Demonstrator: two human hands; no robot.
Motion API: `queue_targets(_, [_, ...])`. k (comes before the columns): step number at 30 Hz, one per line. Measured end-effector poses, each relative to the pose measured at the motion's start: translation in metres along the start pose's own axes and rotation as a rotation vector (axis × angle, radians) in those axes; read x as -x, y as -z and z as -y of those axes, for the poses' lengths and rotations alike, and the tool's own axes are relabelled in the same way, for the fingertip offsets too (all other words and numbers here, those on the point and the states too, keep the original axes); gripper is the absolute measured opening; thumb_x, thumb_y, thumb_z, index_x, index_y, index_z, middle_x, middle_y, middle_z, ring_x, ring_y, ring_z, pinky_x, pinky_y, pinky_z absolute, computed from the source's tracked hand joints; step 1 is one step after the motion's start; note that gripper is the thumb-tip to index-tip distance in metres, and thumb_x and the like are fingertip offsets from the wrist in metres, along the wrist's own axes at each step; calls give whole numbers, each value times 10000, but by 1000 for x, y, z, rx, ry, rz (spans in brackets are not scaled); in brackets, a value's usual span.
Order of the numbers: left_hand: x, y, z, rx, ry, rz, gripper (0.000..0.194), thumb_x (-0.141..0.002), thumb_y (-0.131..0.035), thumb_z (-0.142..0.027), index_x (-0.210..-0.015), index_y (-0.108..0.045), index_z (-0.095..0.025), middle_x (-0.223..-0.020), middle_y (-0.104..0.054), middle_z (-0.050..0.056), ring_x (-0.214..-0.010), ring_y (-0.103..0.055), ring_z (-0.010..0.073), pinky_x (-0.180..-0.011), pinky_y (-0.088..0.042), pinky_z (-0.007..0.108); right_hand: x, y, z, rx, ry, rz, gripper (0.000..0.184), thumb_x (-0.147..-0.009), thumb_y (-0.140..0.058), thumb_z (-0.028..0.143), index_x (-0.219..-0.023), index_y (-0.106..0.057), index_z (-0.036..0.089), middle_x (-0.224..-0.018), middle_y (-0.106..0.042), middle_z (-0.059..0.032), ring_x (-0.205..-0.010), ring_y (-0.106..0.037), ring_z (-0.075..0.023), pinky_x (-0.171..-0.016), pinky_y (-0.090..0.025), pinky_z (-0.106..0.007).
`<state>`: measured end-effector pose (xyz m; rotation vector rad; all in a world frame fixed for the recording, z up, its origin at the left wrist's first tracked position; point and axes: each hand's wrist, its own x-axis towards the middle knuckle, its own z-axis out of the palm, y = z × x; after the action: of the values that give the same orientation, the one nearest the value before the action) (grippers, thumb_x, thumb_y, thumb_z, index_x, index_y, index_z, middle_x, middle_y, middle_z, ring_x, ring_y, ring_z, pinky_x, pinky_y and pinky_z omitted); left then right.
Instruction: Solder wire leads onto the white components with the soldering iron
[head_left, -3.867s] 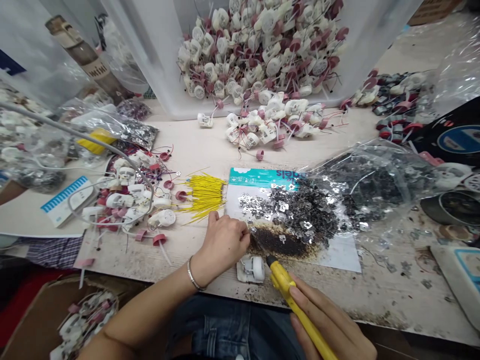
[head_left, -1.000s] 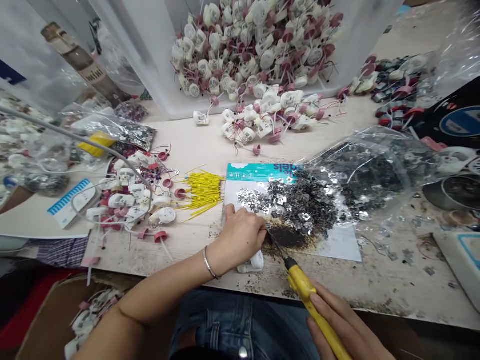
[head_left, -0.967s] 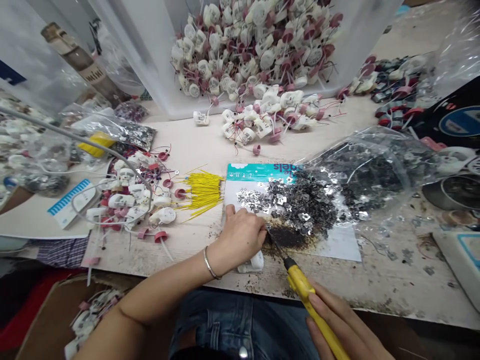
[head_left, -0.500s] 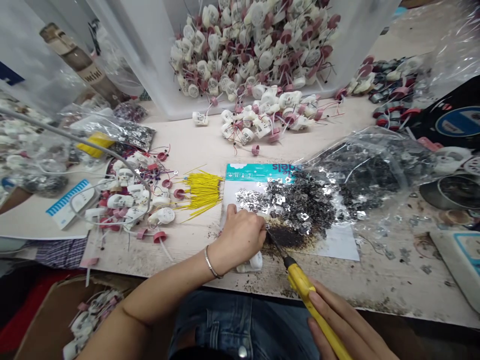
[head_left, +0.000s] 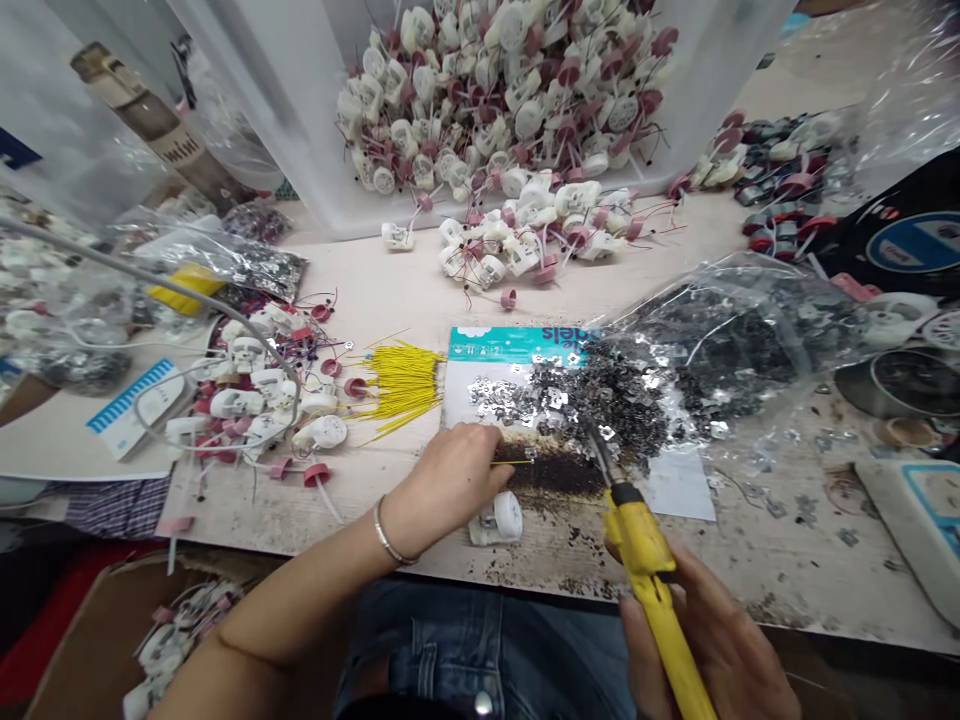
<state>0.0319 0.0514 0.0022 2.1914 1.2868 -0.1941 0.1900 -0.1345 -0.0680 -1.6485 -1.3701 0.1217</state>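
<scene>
My left hand (head_left: 450, 480) is closed in a pinch on a thin yellow wire (head_left: 514, 461) that sticks out to the right over a dark scorched patch of the white sheet (head_left: 675, 485). A white socket part (head_left: 496, 518) lies on the table just below that hand. My right hand (head_left: 712, 650) grips a yellow-handled soldering iron (head_left: 651, 570); its dark tip points up into the pile of small silver metal clips (head_left: 592, 400), to the right of the wire.
A bundle of yellow wires (head_left: 401, 378) lies left of the sheet. White and pink socket parts (head_left: 262, 390) sit at the left, more are heaped in a clear bin (head_left: 510, 90) at the back. A clear bag (head_left: 750, 340) of clips lies at the right. A cardboard box (head_left: 97, 640) stands below the table.
My right hand has swung the iron to the right, away from my left hand, and its tip now points into the clip pile. My left hand has pulled back slightly, and the yellow wire shows.
</scene>
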Motion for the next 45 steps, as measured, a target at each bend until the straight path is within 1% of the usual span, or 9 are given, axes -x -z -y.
queue_targets(6, [22,-2,-9,288,-173,-28,130,-777,-603,-127,-718,-714,-162,-646,-697,13,-574,-597,123,-551,-421,217,-43,-41,22,-213,114,-70,231,-722,-626,-40,-681,-545,172,-1252,-538,-26,-1021,-641,-147,-729,-594,-219])
queue_targets(12, [27,-17,-4,749,-283,-429,73,-812,-677,-189,-816,-739,-151,-782,-751,45,-683,-678,131,-636,-540,210,-46,-49,35,-257,64,-98,298,-716,-698,29,-658,-451,185,-1182,-498,-36,-1099,-585,-144,-814,-577,-242])
queue_targets(17, [39,-2,34,391,-357,-724,174,-882,-586,-134,-1016,-690,-171,-819,-710,43,-736,-647,123,-667,-534,230,-35,-59,36,-145,257,51,119,-780,-675,107,-770,-572,166,-1235,-471,-79,-1051,-610,-148,-761,-592,-209])
queue_targets(22, [64,-2,64,-81,-631,-550,314,-895,-530,-70,-1189,-586,-168,-844,-694,52,-708,-582,142,-646,-489,279,-43,-66,33,-76,98,-48,187,-750,-688,70,-714,-536,173,-1198,-486,-66,-1035,-597,-133,-755,-577,-191])
queue_targets(25, [71,-18,57,-14,-716,-399,247,-908,-511,-87,-1131,-607,-135,-771,-689,48,-660,-573,138,-620,-489,268,-50,-67,32,-78,68,-109,217,-729,-705,69,-715,-519,178,-1163,-503,-64,-1037,-600,-139,-784,-574,-217])
queue_targets(31, [59,-45,27,605,-372,-444,104,-867,-620,-171,-813,-700,-132,-783,-713,68,-714,-667,124,-665,-532,185,-49,-74,27,-111,172,-46,192,-747,-674,60,-785,-533,184,-1190,-483,-89,-1101,-578,-172,-789,-588,-272])
queue_targets(38, [55,-50,29,538,-332,-394,129,-869,-606,-174,-854,-729,-137,-757,-710,65,-709,-654,146,-671,-516,223,-45,-72,42,-375,-95,6,243,-756,-712,139,-779,-478,202,-1185,-487,-76,-1116,-594,-170,-803,-605,-284])
queue_targets(41, [56,-49,29,592,-264,-366,122,-863,-609,-155,-847,-728,-136,-764,-706,60,-707,-649,135,-666,-505,213,-43,-74,47,-292,-52,-93,256,-749,-674,26,-736,-480,193,-1176,-490,-56,-1072,-613,-131,-822,-593,-244])
queue_targets(45, [57,-49,28,624,-234,-375,65,-808,-670,-125,-787,-730,-137,-723,-708,42,-674,-643,129,-653,-487,208,-39,-74,49,-383,-8,25,254,-728,-701,40,-741,-497,191,-1241,-445,-57,-1067,-616,-151,-786,-613,-268])
